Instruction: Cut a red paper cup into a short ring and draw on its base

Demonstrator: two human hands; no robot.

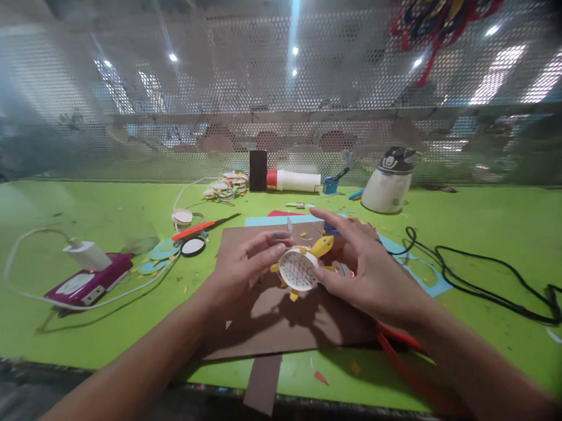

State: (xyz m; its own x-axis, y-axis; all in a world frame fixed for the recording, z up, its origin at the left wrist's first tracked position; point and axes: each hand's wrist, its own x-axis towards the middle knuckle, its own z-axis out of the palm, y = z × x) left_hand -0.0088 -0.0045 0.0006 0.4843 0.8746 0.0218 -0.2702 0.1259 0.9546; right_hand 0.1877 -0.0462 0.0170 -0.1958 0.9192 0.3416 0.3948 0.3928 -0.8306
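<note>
A small paper turtle (298, 270), with a round white shell marked by a dark and red line pattern and yellow head and legs, is held above a brown board (267, 329). My left hand (241, 265) pinches its upper left edge between thumb and fingers. On the other side, my right hand (365, 272) has its thumb against the shell's right rim, the index finger raised and the other fingers curled behind the yellow head. Part of the turtle's right side is hidden by that hand. Its shadow falls on the board.
A purple power strip (91, 284) with a white charger and cable lies left. Orange-handled craft knife (193, 231), black-rimmed disc (192, 246) and light-blue paper pieces (164, 253) are nearby. Behind stand a phone (258, 171) and a kettle-like jug (388, 184). A black cord (493, 288) loops right.
</note>
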